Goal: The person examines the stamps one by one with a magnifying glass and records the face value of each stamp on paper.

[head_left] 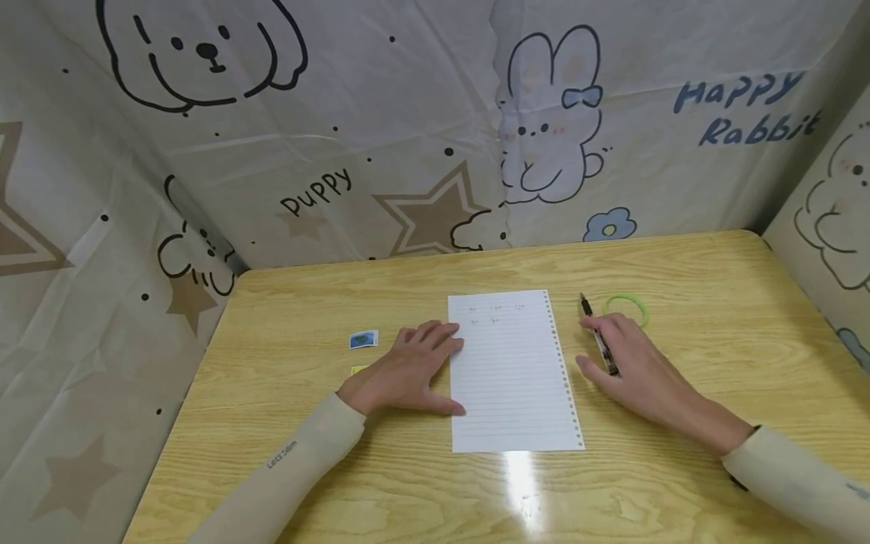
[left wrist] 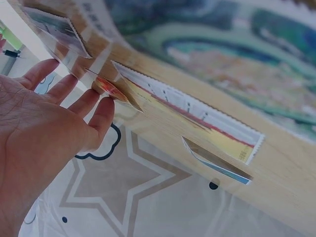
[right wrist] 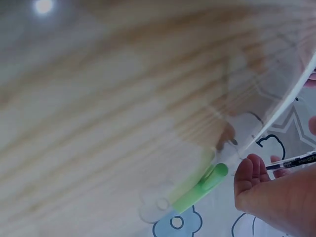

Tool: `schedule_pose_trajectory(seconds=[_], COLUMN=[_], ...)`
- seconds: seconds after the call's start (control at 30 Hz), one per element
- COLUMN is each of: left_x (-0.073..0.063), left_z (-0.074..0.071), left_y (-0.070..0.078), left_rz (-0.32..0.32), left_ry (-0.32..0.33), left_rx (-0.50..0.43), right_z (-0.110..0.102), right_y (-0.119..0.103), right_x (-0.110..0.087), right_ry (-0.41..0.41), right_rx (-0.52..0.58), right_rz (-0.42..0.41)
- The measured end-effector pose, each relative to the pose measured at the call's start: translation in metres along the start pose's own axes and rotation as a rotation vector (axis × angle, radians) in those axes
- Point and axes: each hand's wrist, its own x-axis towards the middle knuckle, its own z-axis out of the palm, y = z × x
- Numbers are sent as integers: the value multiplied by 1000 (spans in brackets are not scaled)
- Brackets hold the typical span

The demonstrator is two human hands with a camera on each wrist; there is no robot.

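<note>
A sheet of lined paper (head_left: 510,378) with punched holes down its right side lies on the table, a few faint handwritten marks near its top. My left hand (head_left: 411,370) rests at its left edge, fingers spread and fingertips and thumb on the margin. To the right of the sheet, my right hand (head_left: 639,370) holds a black pen (head_left: 603,351), its tip pointing away from me. The index finger crosses over the pen; the thumb is apart from it. In the right wrist view the curled fingers (right wrist: 249,180) partly hide the pen (right wrist: 296,161).
A green ring (head_left: 635,300) lies just beyond my right hand. Left of my left hand are a blue stamp (head_left: 363,339) and a partly hidden yellow stamp (head_left: 359,369). Several stamps, one of them red and white (left wrist: 197,111), show in the left wrist view. Printed cloth (head_left: 408,136) surrounds the table.
</note>
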Motion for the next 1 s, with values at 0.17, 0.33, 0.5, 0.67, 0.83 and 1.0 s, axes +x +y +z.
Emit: schedule_pose_trajectory(seconds=[0.17, 0.33, 0.5, 0.67, 0.83, 1.0], left_x=[-1, -1, -2, -2, -1, -2], left_z=[1, -1, -2, -2, -2, -3], left_y=[-1, 0, 1, 1, 1, 1], left_rz=[3, 3, 6, 10, 6, -4], left_ry=[4, 4, 6, 7, -2, -17], left_rx=[-3, -1, -3, 2, -4, -10], right_z=[2, 5, 9, 12, 16, 20], right_y=[5, 8, 12, 19, 25, 28], right_x=[0, 1, 3, 5, 6, 5], right_ry=[-30, -52, -54, -65, -86, -80], right_rx=[-15, -36, -55, -70, -89, -139], right_rz=[-20, -23, -51, -71, -88, -134])
